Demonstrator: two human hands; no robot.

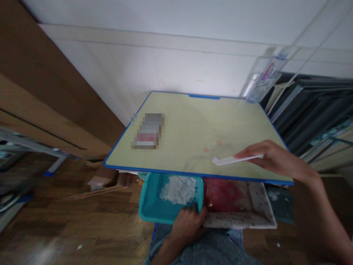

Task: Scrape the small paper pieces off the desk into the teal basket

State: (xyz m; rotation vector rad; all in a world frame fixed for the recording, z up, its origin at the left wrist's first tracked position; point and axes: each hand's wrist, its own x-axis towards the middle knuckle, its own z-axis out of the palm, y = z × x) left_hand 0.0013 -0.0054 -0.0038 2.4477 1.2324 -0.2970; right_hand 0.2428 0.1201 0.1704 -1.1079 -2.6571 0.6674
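So the thing in hand is a thin white strip point(236, 159), lying almost flat across the lower right of the desk point(193, 125). Its long axis runs nearly left-right in the frame, tipped up a touch toward the right. The right hand point(271, 158) has it by the right end, fingers point(249, 154) closed down in a pinch, while the left end sticks out free, at or just over the desk surface, close to a couple of faint pinkish marks point(212, 146). It looks flat, stiff and plain white; can't tell the material.

The left hand point(189, 221) is lower, under the desk's near edge, at the bottom middle of the frame. Its fingers are curled over the near rim of a teal tray point(150, 206) full of small white squares point(179, 189). Right beside that tray, touching it, sits a stained white tray point(248, 217) with red stuff point(223, 193) in it. A blurred boxy object point(149, 130) sits on the desk at its left.
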